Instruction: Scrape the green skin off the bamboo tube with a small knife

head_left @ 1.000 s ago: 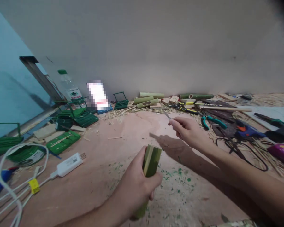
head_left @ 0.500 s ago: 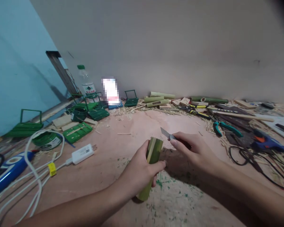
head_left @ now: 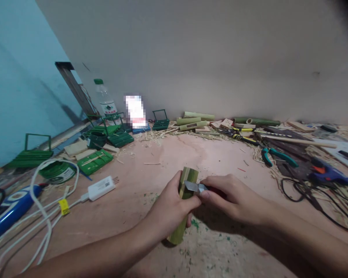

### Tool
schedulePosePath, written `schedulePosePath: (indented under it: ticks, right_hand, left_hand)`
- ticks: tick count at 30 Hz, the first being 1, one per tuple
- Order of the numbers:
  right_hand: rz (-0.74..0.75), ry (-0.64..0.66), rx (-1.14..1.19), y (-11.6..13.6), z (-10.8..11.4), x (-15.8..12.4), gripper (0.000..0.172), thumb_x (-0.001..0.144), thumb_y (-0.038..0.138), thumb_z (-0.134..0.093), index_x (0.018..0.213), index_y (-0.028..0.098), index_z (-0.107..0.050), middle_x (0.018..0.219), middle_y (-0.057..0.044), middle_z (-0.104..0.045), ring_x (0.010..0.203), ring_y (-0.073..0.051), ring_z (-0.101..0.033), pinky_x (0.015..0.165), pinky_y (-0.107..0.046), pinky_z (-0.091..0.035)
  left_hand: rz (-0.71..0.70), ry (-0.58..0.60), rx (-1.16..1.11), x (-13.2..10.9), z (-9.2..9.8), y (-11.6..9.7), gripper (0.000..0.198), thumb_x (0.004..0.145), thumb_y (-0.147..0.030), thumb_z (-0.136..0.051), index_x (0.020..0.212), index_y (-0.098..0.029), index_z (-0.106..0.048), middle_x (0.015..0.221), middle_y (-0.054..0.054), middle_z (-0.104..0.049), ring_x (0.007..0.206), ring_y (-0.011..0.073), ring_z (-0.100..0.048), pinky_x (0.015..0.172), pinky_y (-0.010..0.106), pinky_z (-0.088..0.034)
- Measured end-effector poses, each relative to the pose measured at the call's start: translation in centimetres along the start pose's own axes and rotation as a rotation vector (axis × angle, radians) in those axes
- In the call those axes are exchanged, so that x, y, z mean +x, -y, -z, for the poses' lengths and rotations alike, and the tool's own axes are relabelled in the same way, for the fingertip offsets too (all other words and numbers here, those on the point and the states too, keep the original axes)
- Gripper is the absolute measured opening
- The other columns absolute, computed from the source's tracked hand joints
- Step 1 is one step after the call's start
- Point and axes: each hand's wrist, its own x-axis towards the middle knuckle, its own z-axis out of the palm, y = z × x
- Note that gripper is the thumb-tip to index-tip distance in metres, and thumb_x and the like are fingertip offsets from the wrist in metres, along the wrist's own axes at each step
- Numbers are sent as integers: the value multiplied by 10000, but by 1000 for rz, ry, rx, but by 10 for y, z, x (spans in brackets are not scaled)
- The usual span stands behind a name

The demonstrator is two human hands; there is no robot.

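Note:
My left hand (head_left: pixel 174 199) is wrapped round a short green bamboo piece (head_left: pixel 177 233), which stands tilted with its top end leaning away from me. A pale strip without green skin runs along its upper side. In my right hand (head_left: pixel 224 195) is a utility knife (head_left: pixel 193 186), its dark red handle mostly covered by the fingers. The knife's blade points left and lies over the bamboo's upper part, close to my left thumb. Whether the edge bites into the surface I cannot tell. Small green shavings (head_left: pixel 195 224) are scattered on the tabletop under the hands.
A white charger (head_left: pixel 101 188) with cable and a blue tube (head_left: pixel 14 210) lie left. Green-painted bamboo pieces (head_left: pixel 95 161), a bottle (head_left: pixel 106 100) and a blurred bright screen (head_left: pixel 135 112) stand behind. Bamboo tubes (head_left: pixel 195 125) line the wall; pliers (head_left: pixel 278 156) and a glue gun (head_left: pixel 330 173) lie right.
My right hand has moved left and down, bringing the knife blade from beside the bamboo piece to over its upper part. My left hand and the bamboo have hardly moved.

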Motion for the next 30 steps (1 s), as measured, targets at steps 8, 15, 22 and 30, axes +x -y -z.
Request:
schedulePosePath:
  ticks: [8, 15, 22, 30]
  right_hand:
    - [-9, -6, -16, 1, -2, -3, 335, 1100, 389, -443, 934, 173, -638, 813, -33, -658, 704, -145, -562, 663, -251, -420]
    - [-190, -275, 8, -18, 11, 5, 369, 1067, 434, -482, 829, 187, -617, 700, -8, -605, 655, -161, -527, 623, -283, -388]
    - [-307, -458, 49, -23, 28, 9, 382, 1042, 477, -469, 859, 186, -636, 601, 36, -467, 541, -148, -429, 553, -299, -328]
    - [-93, -188, 43, -6, 6, 1, 373, 1068, 440, -495, 904, 160, -679, 719, -5, -613, 657, -148, -517, 628, -274, -397]
  left_hand:
    - [-4, -46, 75, -5, -1, 3, 301, 857, -271, -723, 1069, -230, -514, 729, -73, -559, 414, 82, -516, 365, 192, -435]
    - [60, 65, 171, -25, -12, 0, 263, 892, -234, -677, 1109, -252, -530, 751, -74, -511, 455, 73, -497, 415, 193, -454]
    - [56, 62, 85, -22, -10, -10, 267, 880, -252, -700, 1070, -248, -511, 740, -77, -544, 436, 72, -502, 400, 193, -435]
    - [36, 6, 10, -5, -3, -8, 400, 823, -270, -743, 1140, -240, -500, 724, -90, -550, 392, 86, -517, 360, 205, -426]
